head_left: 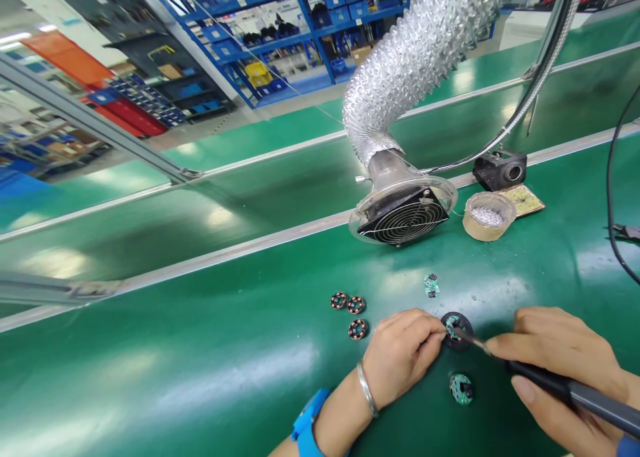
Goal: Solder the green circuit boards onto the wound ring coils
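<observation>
My right hand point(565, 360) is wrapped round the dark handle of a soldering iron point(540, 377). The iron's tip reaches a small round green circuit board point(453, 325) that sits in a black round holder point(465, 342). At the holder's left edge, the thumb and forefinger of my left hand point(405, 347) are pinched together; what lies between them is hidden. Closer to me lies another round green circuit board point(461, 389) with a black part on it. Beyond the holder rest small green board pieces point(431, 285).
Three copper-wound motor stators point(357, 329) lie left of my left hand. A fume extractor fan point(407, 220) on a silver duct point(400, 63) hangs over the bench. Behind stand a tub of solder bits point(487, 220), a yellowish sponge point(523, 200) and an iron stand point(500, 170). Pliers point(625, 232) lie far right.
</observation>
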Motion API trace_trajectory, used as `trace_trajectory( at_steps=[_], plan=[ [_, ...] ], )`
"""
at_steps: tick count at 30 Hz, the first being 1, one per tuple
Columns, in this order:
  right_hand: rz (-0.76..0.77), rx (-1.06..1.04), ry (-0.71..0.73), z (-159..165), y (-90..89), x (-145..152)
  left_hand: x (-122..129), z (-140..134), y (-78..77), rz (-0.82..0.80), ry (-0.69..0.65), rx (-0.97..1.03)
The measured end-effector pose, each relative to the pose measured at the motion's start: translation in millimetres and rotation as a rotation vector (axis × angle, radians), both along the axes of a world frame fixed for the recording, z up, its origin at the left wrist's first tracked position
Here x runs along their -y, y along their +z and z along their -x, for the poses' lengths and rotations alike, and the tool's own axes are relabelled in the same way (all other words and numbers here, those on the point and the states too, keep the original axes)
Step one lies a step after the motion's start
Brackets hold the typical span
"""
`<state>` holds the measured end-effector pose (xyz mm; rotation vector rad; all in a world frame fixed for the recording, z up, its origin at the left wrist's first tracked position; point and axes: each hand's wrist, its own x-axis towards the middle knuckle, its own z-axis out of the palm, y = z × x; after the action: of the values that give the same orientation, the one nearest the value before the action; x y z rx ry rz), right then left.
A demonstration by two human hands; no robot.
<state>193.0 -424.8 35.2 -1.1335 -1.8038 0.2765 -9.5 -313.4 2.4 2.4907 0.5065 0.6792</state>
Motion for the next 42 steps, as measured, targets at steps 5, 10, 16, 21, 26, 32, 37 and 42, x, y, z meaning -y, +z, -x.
trace_trajectory(
  at_steps=[5, 10, 16, 21, 26, 32, 37, 42],
  plan=[
    [-0.010, 0.017, 0.027, 4.5, 0.6, -1.7, 0.1, -0.6, -1.0, -0.001, 0.005, 0.004],
    [0.021, 0.034, 0.043, 4.1, 2.1, -4.1, 0.3, -0.8, 0.5, -0.005, 0.005, 0.011],
    [0.021, 0.042, 0.026, 7.2, 8.0, -4.0, 0.6, -1.0, 0.8, -0.012, 0.006, 0.028],
    [0.000, -0.002, 0.028, 8.1, 3.9, -4.6, 0.5, -1.4, 0.0, -0.017, 0.004, 0.049],
    [-0.026, -0.010, 0.024, 7.8, 5.8, -5.8, 0.0, -0.7, -0.8, -0.014, 0.001, 0.048],
    [-0.020, 0.000, -0.006, 4.6, 15.6, -5.7, 0.4, -1.3, -2.3, -0.017, -0.001, 0.050],
    [-0.046, -0.025, 0.023, -0.2, 13.7, -8.1, 0.8, -1.6, -0.7, -0.027, -0.001, 0.054],
    [-0.014, -0.083, 0.031, 2.5, 3.7, -5.6, 0.2, -1.7, -2.2, -0.030, 0.004, 0.056]
  ],
)
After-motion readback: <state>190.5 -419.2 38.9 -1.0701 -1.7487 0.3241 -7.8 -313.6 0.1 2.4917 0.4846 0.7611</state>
